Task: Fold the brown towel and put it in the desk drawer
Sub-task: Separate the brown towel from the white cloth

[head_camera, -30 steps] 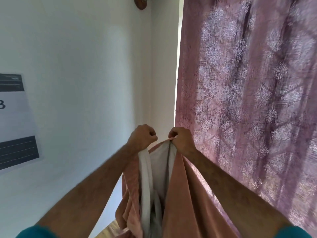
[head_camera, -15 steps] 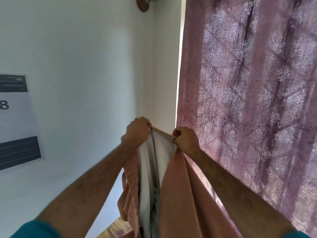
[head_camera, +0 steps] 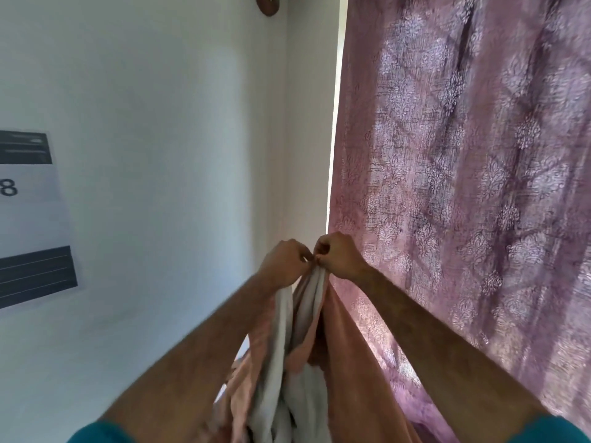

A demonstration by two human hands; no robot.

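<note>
The brown towel [head_camera: 348, 372], pinkish brown with a pale grey-white inner side, hangs straight down in front of me from its top edge. My left hand [head_camera: 283, 262] and my right hand [head_camera: 340, 255] are raised at chest height and almost touch, each pinching the towel's top edge between closed fingers. The cloth bunches in folds below the hands and runs out of the frame at the bottom. The desk and its drawer are not in view.
A purple patterned curtain [head_camera: 463, 187] hangs close on the right, just behind the towel. A white wall fills the left, with a printed sheet [head_camera: 28, 219] stuck on it. A brown round fitting [head_camera: 268, 4] sits at the top.
My hands were a short way apart with the top edge stretched between them; now they have come together, and the towel hangs doubled below them.
</note>
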